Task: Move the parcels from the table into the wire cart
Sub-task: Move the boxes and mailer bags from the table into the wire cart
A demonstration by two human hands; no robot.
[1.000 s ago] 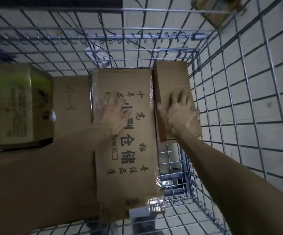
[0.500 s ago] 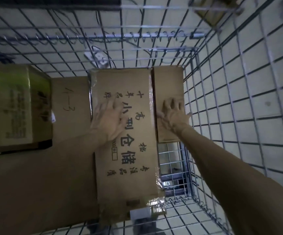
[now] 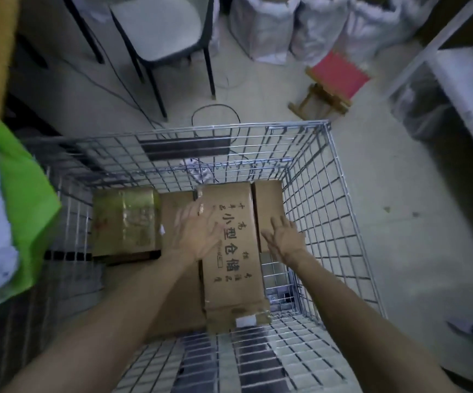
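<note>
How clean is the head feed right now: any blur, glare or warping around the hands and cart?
Head view: dim and soft overall; left hand smeared by motion, right hand sharper; wide-angle lens bows the wire cart rim; sheen on the taped parcel washes out its label; print on the long box is legible.

The wire cart [image 3: 329, 194] holds four parcels: a tape-wrapped box [image 3: 124, 219] toward its far left corner, a plain brown box [image 3: 173, 205] beside it, a long printed box [image 3: 235, 282] running from the far edge toward the near edge, and a narrow box [image 3: 268, 202] in the far right corner. The printed box touches the narrow one (whether it overlaps the plain brown box is unclear).
</note>
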